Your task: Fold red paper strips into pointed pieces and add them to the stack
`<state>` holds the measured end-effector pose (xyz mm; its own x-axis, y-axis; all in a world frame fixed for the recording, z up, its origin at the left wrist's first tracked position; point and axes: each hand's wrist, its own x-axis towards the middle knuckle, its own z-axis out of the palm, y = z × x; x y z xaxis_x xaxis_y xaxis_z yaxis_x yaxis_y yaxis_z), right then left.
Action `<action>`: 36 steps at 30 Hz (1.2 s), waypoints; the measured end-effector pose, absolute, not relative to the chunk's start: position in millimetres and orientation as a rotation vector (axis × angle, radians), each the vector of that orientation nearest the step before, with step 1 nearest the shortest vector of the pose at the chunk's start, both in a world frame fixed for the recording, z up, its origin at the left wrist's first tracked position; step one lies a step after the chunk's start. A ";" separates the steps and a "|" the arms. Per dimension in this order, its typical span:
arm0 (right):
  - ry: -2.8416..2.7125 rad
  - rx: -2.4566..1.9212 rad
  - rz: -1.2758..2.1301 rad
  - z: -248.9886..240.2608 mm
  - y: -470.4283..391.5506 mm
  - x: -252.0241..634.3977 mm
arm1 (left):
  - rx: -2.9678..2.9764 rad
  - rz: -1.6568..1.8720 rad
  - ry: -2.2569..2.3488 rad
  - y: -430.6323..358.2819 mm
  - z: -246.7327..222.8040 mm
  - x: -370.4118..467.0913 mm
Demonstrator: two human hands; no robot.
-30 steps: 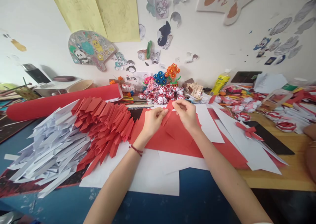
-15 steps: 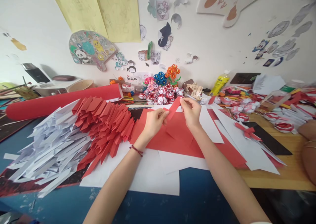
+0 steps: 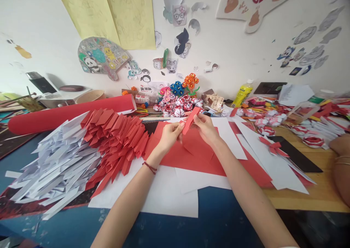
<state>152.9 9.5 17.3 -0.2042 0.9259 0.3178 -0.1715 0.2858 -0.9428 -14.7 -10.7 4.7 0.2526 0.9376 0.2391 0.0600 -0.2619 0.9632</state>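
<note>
Between my two hands is a folded red paper strip, held up at a slant above the table. My left hand pinches its lower left end between thumb and fingers. At the upper right end, my right hand grips the strip, fingers partly behind it. Beneath them lie red paper sheets on top of white sheets. To the left of my hands is a heap of folded red strips, and beyond it a heap of folded white strips.
A red paper roll lies behind the heaps. Red-and-white paper flowers and a yellow bottle stand by the wall. On the right are a black board, a red paper bow and another person's arm.
The red strip has turned to show a broader folded face. My right hand has shifted slightly down and left, with its fingers now reaching behind the strip.
</note>
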 end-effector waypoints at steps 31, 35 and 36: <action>-1.716 -0.934 1.066 1.6 4.5 135.9 | 2.093 1.525 1.796 -18.1 5.5 -18.4; -1.681 -0.870 1.124 -0.4 5.4 134.7 | 2.408 1.505 1.768 -20.1 3.1 -22.3; -1.669 -0.865 1.123 -0.9 5.9 134.7 | 2.480 1.480 1.741 -20.7 3.0 -23.2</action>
